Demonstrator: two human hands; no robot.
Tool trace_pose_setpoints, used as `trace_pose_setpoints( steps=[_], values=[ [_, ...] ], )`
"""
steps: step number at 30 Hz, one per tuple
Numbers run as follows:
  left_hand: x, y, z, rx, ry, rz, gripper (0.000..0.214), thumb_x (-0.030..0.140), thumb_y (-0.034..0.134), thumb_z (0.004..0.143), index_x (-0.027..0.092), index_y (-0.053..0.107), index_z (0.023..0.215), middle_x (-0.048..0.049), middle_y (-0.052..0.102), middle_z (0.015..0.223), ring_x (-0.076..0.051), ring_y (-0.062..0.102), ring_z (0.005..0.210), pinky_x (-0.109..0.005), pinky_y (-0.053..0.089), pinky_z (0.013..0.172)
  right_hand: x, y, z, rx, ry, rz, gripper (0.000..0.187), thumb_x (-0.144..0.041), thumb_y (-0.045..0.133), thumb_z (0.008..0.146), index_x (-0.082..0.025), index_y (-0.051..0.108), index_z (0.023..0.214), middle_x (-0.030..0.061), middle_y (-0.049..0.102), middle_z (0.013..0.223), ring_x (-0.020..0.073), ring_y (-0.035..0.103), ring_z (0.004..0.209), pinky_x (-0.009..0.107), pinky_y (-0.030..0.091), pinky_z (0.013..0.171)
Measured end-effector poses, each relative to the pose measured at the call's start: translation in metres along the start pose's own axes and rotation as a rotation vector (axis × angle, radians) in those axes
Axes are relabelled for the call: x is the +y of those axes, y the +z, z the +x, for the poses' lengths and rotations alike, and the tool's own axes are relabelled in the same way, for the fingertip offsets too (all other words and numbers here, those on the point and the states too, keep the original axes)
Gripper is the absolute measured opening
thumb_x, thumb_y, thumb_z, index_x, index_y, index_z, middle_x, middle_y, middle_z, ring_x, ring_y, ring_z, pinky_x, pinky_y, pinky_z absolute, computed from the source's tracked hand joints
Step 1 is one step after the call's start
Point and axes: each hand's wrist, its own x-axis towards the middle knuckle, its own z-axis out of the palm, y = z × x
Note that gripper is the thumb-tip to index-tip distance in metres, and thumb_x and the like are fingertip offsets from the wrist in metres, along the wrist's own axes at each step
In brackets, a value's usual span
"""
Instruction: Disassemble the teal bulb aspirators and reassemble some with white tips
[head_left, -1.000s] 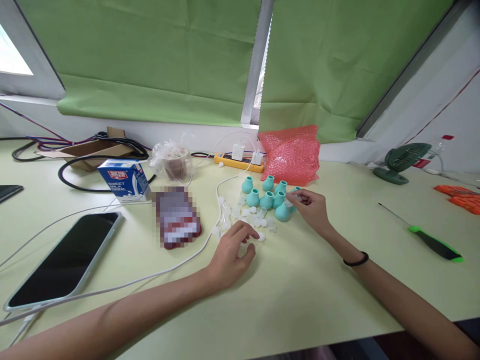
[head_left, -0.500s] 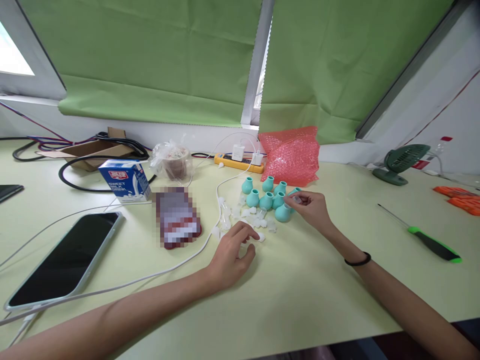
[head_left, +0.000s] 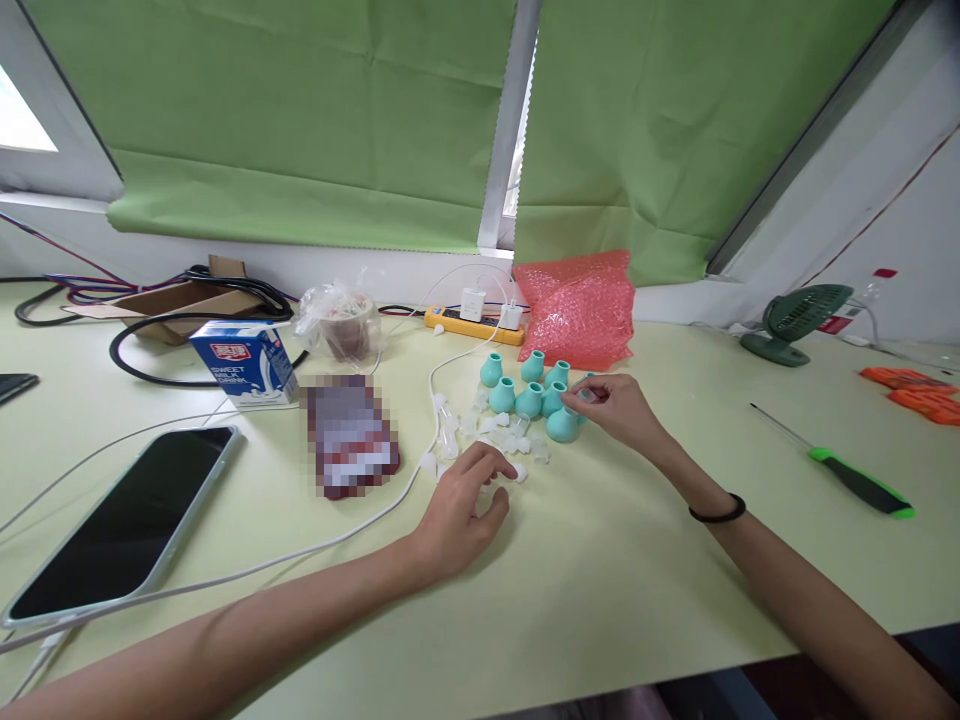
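Note:
My right hand (head_left: 613,408) pinches a small translucent plastic piece (head_left: 587,396) above the turquoise rubber bulbs. Several of these bulbs stand grouped with their open necks up; one bulb (head_left: 562,425) sits at the front, just below my right fingertips. The hand partly hides a bulb at the group's right. My left hand (head_left: 466,508) rests on the table with fingers loosely curved and the thumb apart, holding nothing. Its index fingertip is close to a small white piece (head_left: 519,473); whether they touch I cannot tell. Clear tubes and white pieces (head_left: 448,430) lie scattered between the hands.
A white cable (head_left: 360,528) crosses the table left of the loose pieces. Farther left lie a phone (head_left: 127,520) and a milk carton (head_left: 244,365). Behind the bulbs are pink bubble wrap (head_left: 577,305) and a power strip (head_left: 472,327). A screwdriver (head_left: 855,480) lies right.
The view has shifted slightly, moving the scene a little left in the picture. My right hand keeps its pinch over the bulbs, and my left hand stays in place.

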Motion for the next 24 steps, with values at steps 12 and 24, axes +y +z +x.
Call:
trace_pose_setpoints(
  steps=[12, 24],
  values=[
    [0.0, 0.001, 0.001, -0.002, 0.016, 0.006, 0.023, 0.004, 0.039, 0.071, 0.017, 0.049, 0.086, -0.0042, 0.048, 0.088, -0.013, 0.046, 0.08, -0.027, 0.042, 0.071, -0.001, 0.003, 0.0, -0.018, -0.004, -0.01, 0.022, -0.032, 0.058, 0.064, -0.011, 0.059, 0.056, -0.0033, 0.038, 0.046, 0.0073, 0.031, 0.045, 0.02, 0.026, 0.042],
    [-0.002, 0.001, -0.001, -0.007, 0.013, 0.015, 0.022, 0.004, 0.04, 0.071, 0.017, 0.049, 0.086, -0.0044, 0.048, 0.089, -0.013, 0.046, 0.079, -0.027, 0.042, 0.071, 0.011, 0.022, -0.006, 0.135, 0.026, 0.158, 0.025, -0.037, 0.056, 0.066, -0.013, 0.057, 0.061, -0.0026, 0.038, 0.05, 0.0077, 0.032, 0.045, 0.021, 0.026, 0.042]
  ],
)
